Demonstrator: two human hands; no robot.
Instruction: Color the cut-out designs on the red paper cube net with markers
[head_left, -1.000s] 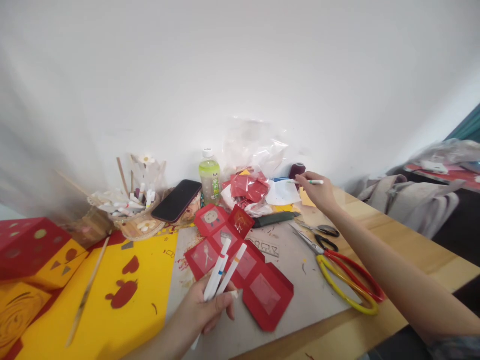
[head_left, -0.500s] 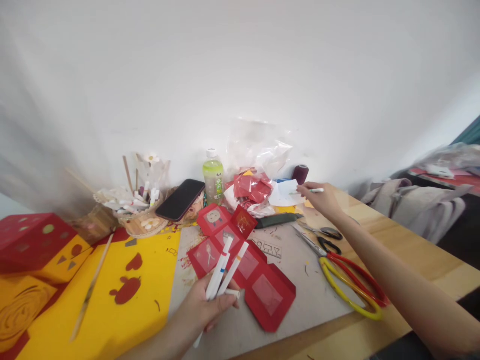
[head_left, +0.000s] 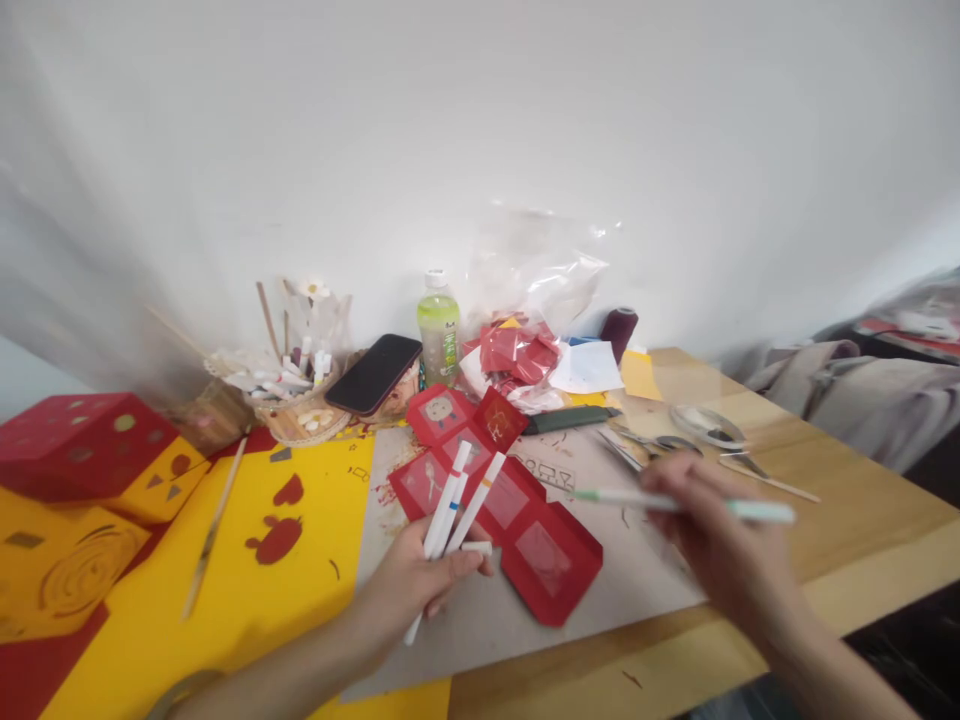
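Observation:
My left hand (head_left: pixel 424 575) is closed around several white markers (head_left: pixel 445 515) with red, blue and orange bands; a short white cap-like piece sticks out by the thumb. In my right hand (head_left: pixel 724 540) a slim white marker (head_left: pixel 761 512) lies across the fingers, its pale green end pointing left. That hand is slightly blurred. Between the hands, a flat red paper box cutout (head_left: pixel 566 590) with pale panels lies on a grey sheet (head_left: pixel 630 575). Small drawings show on some of its panels. My right hand covers most of the large scissors (head_left: pixel 624 452).
Behind stand a green-capped-liquid bottle (head_left: pixel 439 335), a phone (head_left: pixel 375 375) on a basket, and a clear bag of red scraps (head_left: pixel 525 355). White paper (head_left: pixel 589 368), a tape roll (head_left: pixel 709 425) and a purple thread spool (head_left: pixel 619 330) are at right. Decorated boxes (head_left: pixel 82 445) stand left on yellow paper (head_left: pixel 300 620).
My right hand has come back from the white paper toward the front with the marker, now over the scissors. My left hand still grips its markers. The view has shifted slightly.

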